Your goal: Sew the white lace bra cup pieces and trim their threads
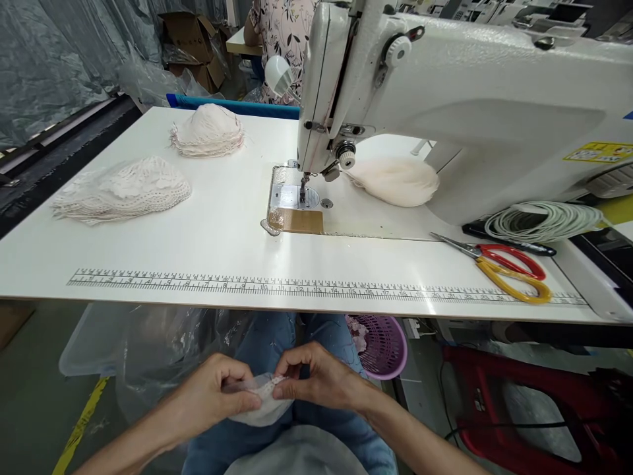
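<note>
Over my lap, below the table's front edge, both hands pinch a small piece of thin, pale fabric (pixel 264 410). My left hand (pixel 225 392) grips its left side between thumb and fingers. At the fabric's upper right edge, where a gathered or lacy trim shows, my right hand (pixel 316 379) pinches with thumb and forefinger. On the table lie a stack of white lace-edged pieces (pixel 128 188) and a stack of cream fabric pieces (pixel 208 132). A cream, padded-looking piece (pixel 398 181) rests under the arm of the sewing machine (pixel 445 86).
Scissors (pixel 499 264) with red and yellow handles lie at the table's right, beside a coil of pale cord (pixel 544 221). A printed ruler runs along the front edge. Below are a purple basket (pixel 388 346) and a red stool (pixel 494 402). Another person (pixel 287 39) is behind the machine.
</note>
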Demonstrator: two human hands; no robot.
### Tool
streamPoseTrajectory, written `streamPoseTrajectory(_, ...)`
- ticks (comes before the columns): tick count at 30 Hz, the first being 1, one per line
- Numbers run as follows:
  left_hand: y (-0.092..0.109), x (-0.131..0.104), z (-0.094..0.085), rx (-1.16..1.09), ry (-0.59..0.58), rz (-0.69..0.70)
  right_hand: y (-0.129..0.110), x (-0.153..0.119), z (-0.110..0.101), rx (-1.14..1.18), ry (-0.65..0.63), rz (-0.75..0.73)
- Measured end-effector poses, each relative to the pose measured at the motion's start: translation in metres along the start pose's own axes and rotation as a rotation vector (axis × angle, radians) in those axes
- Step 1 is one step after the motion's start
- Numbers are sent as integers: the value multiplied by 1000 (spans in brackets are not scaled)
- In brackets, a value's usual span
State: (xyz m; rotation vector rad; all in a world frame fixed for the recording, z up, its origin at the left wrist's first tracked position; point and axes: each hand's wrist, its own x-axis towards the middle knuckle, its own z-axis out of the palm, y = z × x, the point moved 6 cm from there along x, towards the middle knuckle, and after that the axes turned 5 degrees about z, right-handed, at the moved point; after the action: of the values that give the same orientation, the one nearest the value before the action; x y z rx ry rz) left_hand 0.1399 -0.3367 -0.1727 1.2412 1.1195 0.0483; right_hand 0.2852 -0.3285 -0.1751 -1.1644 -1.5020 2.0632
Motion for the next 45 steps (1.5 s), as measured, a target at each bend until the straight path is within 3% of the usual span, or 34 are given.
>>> streamPoseTrajectory(13,11,-2,0,20,46,27,-5,1,3,16,8,-28)
streamPoseTrajectory(19,7,-4,3,-100,0,37,-5,0,1,73,-5,-28)
streamPoseTrajectory(28,12,-10,0,-101,-4,-2,1,-1,0,10,19,-45)
streamPoseTrajectory(34,23,-10,2,-120,-59,82,-7,1,5,-30,23,-51)
streamPoseTrajectory(45,1,-7,-1,-109,4,41,-14,-5,2,-212,33,-128)
